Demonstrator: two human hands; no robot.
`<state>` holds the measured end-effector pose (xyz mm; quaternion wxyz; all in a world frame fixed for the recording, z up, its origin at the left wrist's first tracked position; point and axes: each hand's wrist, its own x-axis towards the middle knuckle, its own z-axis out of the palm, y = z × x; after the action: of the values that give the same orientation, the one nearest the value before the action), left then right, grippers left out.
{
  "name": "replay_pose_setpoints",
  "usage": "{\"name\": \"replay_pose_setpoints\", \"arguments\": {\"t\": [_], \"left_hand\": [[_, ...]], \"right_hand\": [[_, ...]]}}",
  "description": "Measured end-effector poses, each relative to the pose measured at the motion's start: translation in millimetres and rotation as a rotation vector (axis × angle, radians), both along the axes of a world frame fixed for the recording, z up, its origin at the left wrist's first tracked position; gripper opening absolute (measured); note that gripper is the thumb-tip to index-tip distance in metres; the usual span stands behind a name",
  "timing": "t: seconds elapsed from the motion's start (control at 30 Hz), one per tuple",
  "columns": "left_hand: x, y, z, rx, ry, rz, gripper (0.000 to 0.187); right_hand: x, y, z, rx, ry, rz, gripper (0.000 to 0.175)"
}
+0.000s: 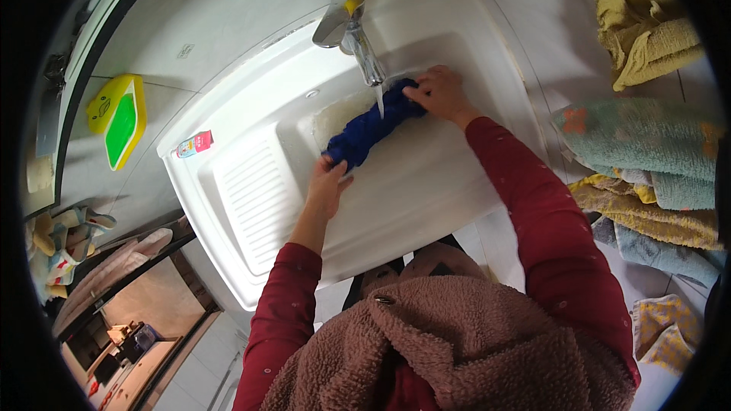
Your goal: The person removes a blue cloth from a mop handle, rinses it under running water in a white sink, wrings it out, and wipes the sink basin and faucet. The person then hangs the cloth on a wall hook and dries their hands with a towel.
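A dark blue cloth (374, 125) is stretched lengthwise between my hands, low over the basin of a white laundry sink (411, 182). My left hand (328, 185) grips its near left end. At the far right end, my right hand (442, 91) has its fingers on the bunched fabric. Water runs from the chrome faucet (365, 57) onto the middle of the cloth. Shallow, slightly cloudy water (342, 108) shows on the basin floor beside the cloth. The undersides of both ends are hidden.
Left of the basin is a ribbed washboard (251, 200). A small pink-and-white tube (193, 145) lies on the sink's left rim. A yellow duck-shaped soap holder (120, 120) is on the wall. Several towels (639, 142) hang at the right, and a doorway (143, 319) opens at lower left.
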<state>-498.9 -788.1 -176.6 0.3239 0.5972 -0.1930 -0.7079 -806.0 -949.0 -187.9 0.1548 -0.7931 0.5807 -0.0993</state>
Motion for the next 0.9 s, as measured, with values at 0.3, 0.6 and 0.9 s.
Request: {"name": "replay_pose_setpoints", "arguments": {"t": [0.3, 0.6, 0.9], "left_hand": [[-20.6, -6.9, -11.2, 0.495, 0.368, 0.443, 0.091], [15.1, -24.2, -29.0, 0.211, 0.658, 0.114, 0.057], [-39.6, -18.0, -9.2, 0.271, 0.324, 0.258, 0.027]], "right_hand": [[107.5, 80.6, -54.5, 0.386, -0.041, -0.249, 0.059], [166.7, 162.2, 68.2, 0.191, -0.574, 0.113, 0.039], [118.5, 67.9, 10.5, 0.265, -0.193, -0.179, 0.038]]}}
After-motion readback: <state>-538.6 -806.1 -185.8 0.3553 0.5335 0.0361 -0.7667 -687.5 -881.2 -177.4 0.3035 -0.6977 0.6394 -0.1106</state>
